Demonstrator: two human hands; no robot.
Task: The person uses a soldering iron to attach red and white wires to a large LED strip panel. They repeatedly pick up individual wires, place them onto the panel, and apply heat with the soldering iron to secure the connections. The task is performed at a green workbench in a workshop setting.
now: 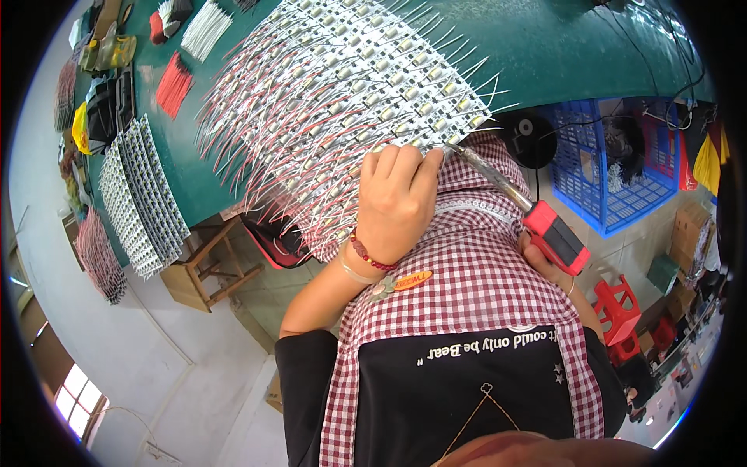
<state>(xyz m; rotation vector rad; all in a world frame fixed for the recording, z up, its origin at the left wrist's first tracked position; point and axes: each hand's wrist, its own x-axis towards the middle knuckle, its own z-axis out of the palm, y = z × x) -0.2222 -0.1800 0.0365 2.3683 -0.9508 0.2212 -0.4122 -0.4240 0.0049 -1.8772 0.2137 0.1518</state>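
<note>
A broad panel of white circuit boards point(405, 74), with rows of small components and many red and white wires, lies at the near edge of the green table point(537, 54). My left hand point(398, 198) is at the panel's near edge, fingers bent and pressed together. What they pinch is hidden beneath them. My right hand point(538, 258) grips a soldering iron point(555, 237) by its red and black handle, and the hand is partly covered by it. The iron's metal tip points up and left, close to my left thumb and the panel's near corner.
Red wires point(174, 84) and white wires point(206, 31) lie in bundles at the table's left. More circuit boards point(140, 198) are stacked at its left edge. Right of me stand a blue plastic crate point(603, 171), a round black object point(526, 138) and a red stool point(617, 311).
</note>
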